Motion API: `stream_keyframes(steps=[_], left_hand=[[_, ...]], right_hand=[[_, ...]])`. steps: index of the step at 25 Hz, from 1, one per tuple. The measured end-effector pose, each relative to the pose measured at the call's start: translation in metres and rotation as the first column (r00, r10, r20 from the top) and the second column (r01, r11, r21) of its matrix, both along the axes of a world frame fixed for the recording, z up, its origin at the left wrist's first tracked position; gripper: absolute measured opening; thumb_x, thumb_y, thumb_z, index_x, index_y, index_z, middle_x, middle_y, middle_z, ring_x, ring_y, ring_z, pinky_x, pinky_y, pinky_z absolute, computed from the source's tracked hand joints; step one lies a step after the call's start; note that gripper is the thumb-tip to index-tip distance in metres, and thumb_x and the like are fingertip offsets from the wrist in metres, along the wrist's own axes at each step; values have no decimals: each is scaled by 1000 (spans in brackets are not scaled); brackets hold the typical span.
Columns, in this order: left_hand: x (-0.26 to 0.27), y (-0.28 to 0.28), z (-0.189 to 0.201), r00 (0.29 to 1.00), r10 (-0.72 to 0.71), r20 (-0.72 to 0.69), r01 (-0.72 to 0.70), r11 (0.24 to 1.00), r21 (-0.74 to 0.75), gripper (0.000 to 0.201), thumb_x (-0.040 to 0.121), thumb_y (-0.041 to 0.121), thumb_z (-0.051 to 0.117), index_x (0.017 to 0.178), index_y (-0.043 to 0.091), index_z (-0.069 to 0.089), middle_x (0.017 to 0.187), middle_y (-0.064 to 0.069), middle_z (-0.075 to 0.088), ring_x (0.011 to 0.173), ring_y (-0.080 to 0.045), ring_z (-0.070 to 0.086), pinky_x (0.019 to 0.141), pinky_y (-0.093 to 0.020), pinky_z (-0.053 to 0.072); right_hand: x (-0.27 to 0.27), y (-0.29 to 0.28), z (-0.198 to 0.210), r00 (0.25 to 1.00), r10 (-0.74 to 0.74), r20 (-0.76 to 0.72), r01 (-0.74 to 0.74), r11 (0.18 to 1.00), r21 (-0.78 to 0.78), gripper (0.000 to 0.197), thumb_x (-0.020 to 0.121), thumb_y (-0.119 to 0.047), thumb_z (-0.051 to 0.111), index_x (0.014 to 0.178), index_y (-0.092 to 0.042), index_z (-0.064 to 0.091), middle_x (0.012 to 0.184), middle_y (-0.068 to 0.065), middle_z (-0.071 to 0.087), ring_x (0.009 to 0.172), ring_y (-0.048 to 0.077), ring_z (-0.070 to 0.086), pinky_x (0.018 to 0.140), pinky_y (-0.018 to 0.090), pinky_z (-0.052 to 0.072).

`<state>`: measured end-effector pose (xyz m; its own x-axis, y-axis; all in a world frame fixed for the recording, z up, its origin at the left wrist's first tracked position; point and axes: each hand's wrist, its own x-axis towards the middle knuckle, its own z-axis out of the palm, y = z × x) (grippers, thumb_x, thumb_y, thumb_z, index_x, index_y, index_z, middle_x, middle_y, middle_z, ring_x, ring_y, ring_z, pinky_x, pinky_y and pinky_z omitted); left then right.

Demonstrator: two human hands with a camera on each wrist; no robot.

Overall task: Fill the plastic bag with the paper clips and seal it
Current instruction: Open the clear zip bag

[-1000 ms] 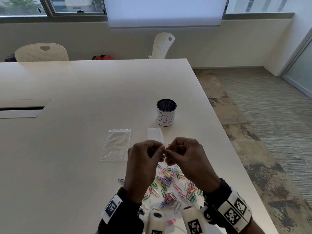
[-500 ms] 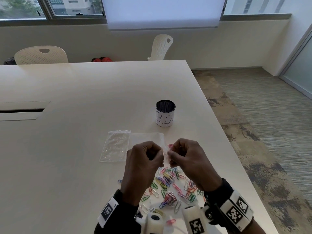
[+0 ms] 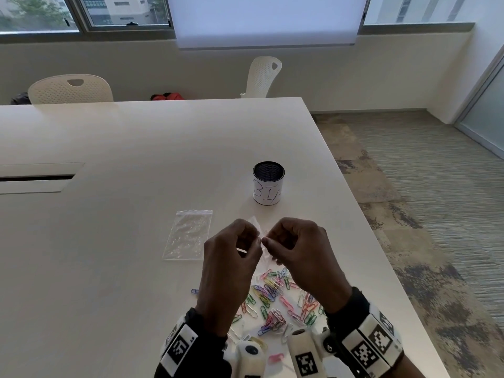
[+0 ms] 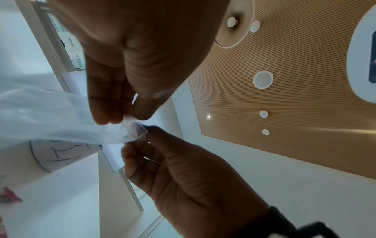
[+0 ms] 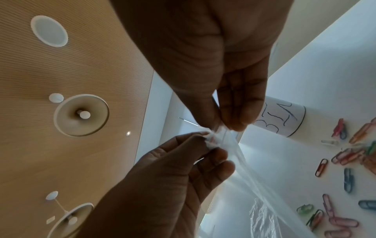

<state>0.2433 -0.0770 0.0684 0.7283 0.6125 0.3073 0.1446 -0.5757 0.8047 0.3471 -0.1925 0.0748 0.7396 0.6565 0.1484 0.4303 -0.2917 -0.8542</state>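
While both hands pinch the small clear plastic bag (image 3: 259,236) mid-frame, left hand (image 3: 229,268) and right hand (image 3: 300,257) should peel its lips apart gently (colourful paper clips (image 3: 275,301) wait on the worktop below).

A black mesh cup (image 3: 268,186) wrapped in a white hand-lettered paper label stands upright on the white table (image 3: 122,148), near its right edge. Two white perforated chairs (image 3: 71,89) (image 3: 263,76) stand beyond the far edge. Something red (image 3: 163,96) lies on the floor by the wall, under the windows (image 3: 81,12).
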Motion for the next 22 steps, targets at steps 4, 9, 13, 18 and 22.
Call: stream_keyframes(steps=[4, 9, 13, 18, 22], left_hand=[[-1, -1, -1, 998, 50, -23, -48, 995, 90, 14, 85, 9, 78, 88, 18, 70, 79, 10, 68, 68, -2, 67, 67, -13, 55], [-2, 2, 0, 993, 106, -51, -96, 982, 166, 18, 84, 7, 79, 91, 19, 68, 83, 9, 63, 69, -1, 63, 61, -9, 51], [0, -5, 0, 999, 43, -21, -39, 988, 150, 18, 85, 6, 81, 97, 15, 71, 92, 5, 66, 74, 0, 66, 68, -10, 56], [4, -9, -6, 999, 45, -25, -42, 994, 100, 24, 86, 10, 81, 102, 18, 65, 96, 6, 65, 75, 2, 66, 66, -8, 55], [4, -4, -6, 995, 90, -31, -86, 989, 117, 24, 83, 3, 81, 95, 17, 65, 91, 5, 65, 74, -4, 66, 71, -10, 56]], right_hand=[[0, -1, -1, 985, -103, 137, 114, 991, -74, 18, 88, -23, 76, 74, -22, 64, 63, -5, 66, 58, 5, 65, 56, 15, 51], [2, -5, -6, 967, -133, 219, 170, 972, -161, 17, 88, -22, 74, 84, -23, 58, 76, -9, 64, 66, 4, 61, 61, 19, 48], [-3, 1, -7, 976, -57, 209, 78, 992, -98, 15, 93, -23, 73, 90, -24, 58, 87, -10, 64, 72, 5, 66, 67, 22, 59], [-4, 3, -1, 981, -67, 183, 73, 997, -24, 15, 94, -20, 71, 86, -22, 59, 75, -7, 66, 67, 7, 67, 64, 24, 60], [2, -1, 1, 966, -133, 222, 147, 988, -47, 20, 90, -15, 74, 81, -21, 58, 71, -6, 64, 64, 10, 65, 62, 28, 58]])
